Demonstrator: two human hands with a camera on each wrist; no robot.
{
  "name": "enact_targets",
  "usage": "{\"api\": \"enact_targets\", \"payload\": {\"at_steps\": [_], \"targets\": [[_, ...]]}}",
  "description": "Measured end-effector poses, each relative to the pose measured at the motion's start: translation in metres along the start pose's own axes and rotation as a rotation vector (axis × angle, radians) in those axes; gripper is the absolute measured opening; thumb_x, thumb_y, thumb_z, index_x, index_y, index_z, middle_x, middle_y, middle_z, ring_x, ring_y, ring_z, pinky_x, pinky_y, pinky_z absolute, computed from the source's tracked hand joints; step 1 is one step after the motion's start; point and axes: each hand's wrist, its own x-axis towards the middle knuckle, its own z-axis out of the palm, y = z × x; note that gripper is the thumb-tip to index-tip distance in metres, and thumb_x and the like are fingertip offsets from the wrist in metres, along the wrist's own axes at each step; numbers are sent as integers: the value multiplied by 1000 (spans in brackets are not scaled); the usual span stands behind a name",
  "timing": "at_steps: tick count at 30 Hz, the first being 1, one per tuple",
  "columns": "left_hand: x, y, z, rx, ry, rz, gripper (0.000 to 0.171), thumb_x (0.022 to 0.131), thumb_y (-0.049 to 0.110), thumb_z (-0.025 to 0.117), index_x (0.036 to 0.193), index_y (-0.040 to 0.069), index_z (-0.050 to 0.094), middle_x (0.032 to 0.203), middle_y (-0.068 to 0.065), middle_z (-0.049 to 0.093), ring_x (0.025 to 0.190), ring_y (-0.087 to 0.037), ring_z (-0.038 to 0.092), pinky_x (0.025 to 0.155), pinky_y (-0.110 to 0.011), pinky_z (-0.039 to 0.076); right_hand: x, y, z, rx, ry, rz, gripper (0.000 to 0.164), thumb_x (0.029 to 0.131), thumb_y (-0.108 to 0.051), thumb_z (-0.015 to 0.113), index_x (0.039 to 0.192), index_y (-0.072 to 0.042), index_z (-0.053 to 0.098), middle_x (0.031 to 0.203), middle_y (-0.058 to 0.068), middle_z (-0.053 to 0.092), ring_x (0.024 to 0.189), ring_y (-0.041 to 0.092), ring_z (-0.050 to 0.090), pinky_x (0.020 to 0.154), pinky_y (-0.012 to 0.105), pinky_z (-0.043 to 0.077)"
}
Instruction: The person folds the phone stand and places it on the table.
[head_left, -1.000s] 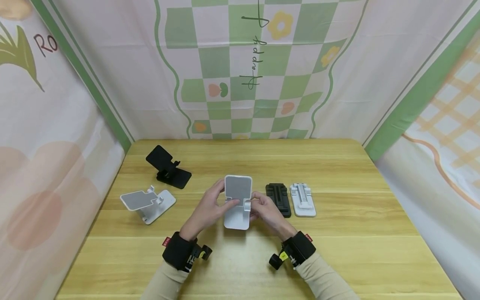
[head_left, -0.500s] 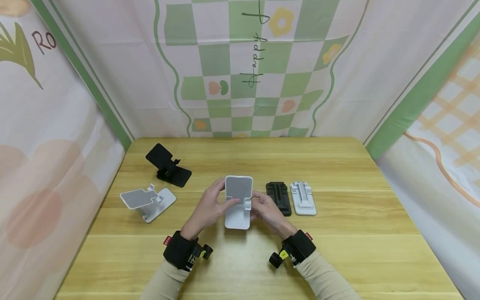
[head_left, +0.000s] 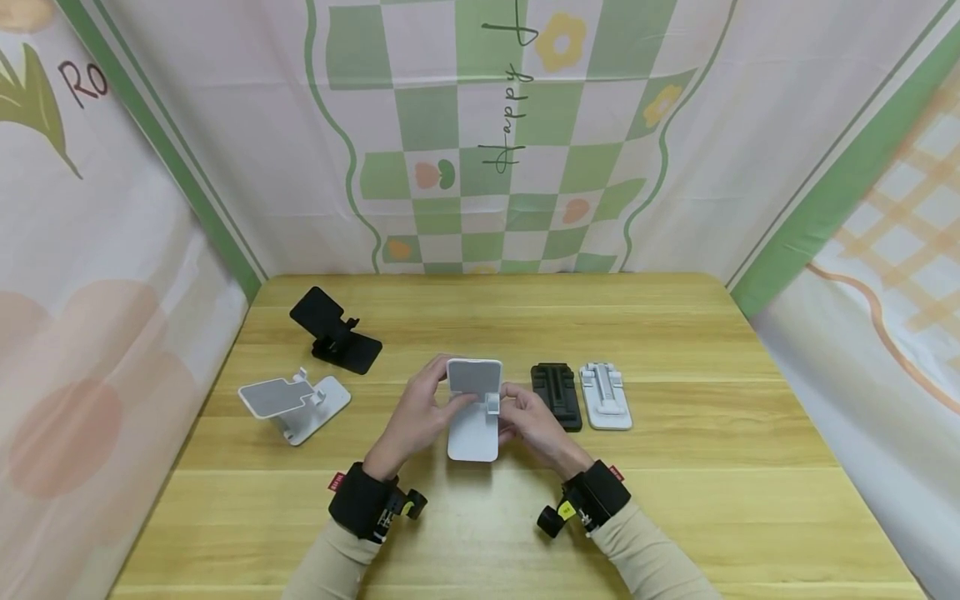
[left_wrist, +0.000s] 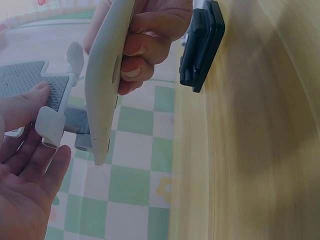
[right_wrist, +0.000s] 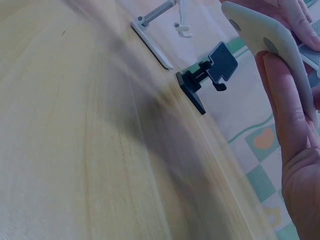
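A white phone stand with a grey pad is held up off the table between both hands. My left hand grips its padded plate, the thumb lying across the grey pad. At the other side my right hand holds the base, its fingers curled against the underside in the left wrist view. The plate stands apart from the base, joined by a short hinge arm. Right of the hands lie a folded black phone stand and a folded white phone stand.
Toward the left of the wooden table stand an unfolded black phone stand and an unfolded white one with a grey pad. Patterned cloth hangs behind the table and along its sides.
The padded plate of the held stand has tilted, so its grey face looks shorter in the head view. Both hands keep their hold and have barely moved.
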Motion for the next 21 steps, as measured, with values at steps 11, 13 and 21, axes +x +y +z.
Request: {"api": "enact_targets", "payload": {"at_steps": [11,13,21], "targets": [[0,1,0,2,12,6,44,87,2,81,127,1,63,122,-13,68,115,-28,65,99,-46,55,0,0,-1,-6,-4,-6,17,105,-8,52,116,3,56,96,2,79,81,16,76,65,26,61],[0,1,0,0,19,3,44,86,1,81,127,1,63,122,-12,68,115,-28,66,99,-46,55,0,0,0,1,2,1,12,104,-8,52,113,-1,56,96,1,79,81,16,76,65,26,61],[-1,3,2,4,64,21,44,85,-5,80,125,1,64,121,-13,69,113,-30,67,98,-46,56,-1,-3,4,7,-24,7,19,103,-8,53,119,3,56,96,2,79,80,17,76,65,29,62]]}}
